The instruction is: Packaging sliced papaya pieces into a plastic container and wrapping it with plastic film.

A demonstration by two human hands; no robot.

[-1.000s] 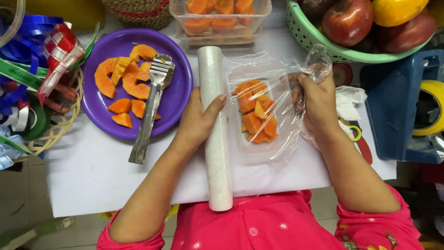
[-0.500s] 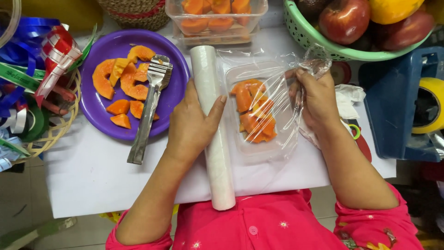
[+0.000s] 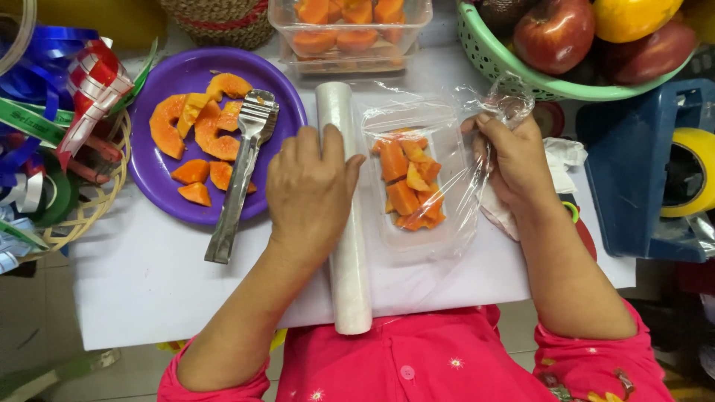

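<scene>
My left hand point(image 3: 311, 192) lies flat on a roll of clear cling film point(image 3: 347, 246) that runs front to back on the white board point(image 3: 141, 275). Film stretches from the roll rightward over a clear plastic tray point(image 3: 447, 240) holding several orange papaya chunks point(image 3: 408, 186). My right hand point(image 3: 514, 160) grips the bunched far edge of the film point(image 3: 506, 100) at the tray's right side.
A purple plate point(image 3: 160, 179) with papaya slices and metal tongs point(image 3: 242, 175) sits left. Clear boxes of papaya point(image 3: 350, 22) stand behind. A green basket of fruit point(image 3: 506, 63) is at the back right, a blue crate point(image 3: 633, 171) right, ribbons point(image 3: 45, 104) left.
My left hand has slid further onto the roll, now covering it. The right hand has drawn the film tighter over the tray.
</scene>
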